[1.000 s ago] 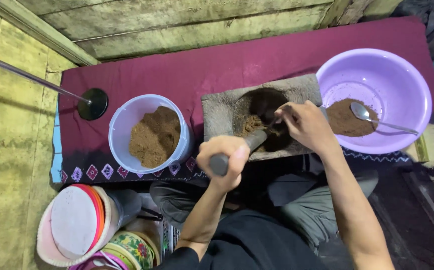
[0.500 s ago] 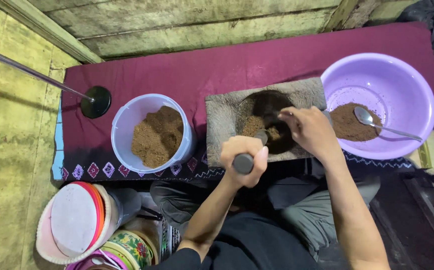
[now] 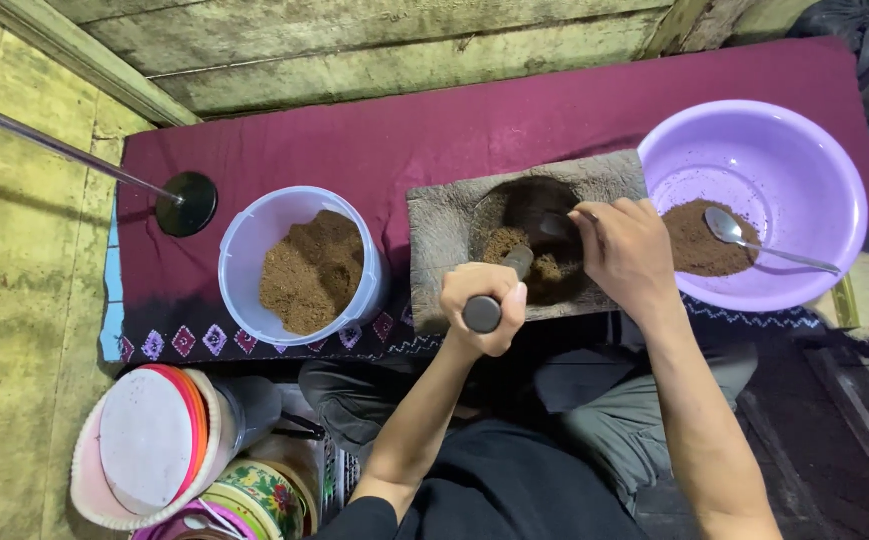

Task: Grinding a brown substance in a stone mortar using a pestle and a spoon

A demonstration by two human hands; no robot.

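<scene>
So left of my left hand [image 3: 486, 300], the white bucket [image 3: 299, 265] holds coarse brown stuff. That hand's fisted around the pestle [image 3: 499, 290], grinding in the stone mortar [image 3: 529, 240]; right hand [image 3: 626, 250] curls inside. Finished powder's beyond, purple basin [image 3: 754, 200]. Roughly midway, I'd guess.

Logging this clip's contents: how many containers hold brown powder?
3: the white bucket at left, the stone mortar in the middle, where the left hand holds a pestle, and the purple basin at right.

Rustic home kitchen: stone mortar [image 3: 454, 225], plank walls [image 3: 404, 60]
</scene>
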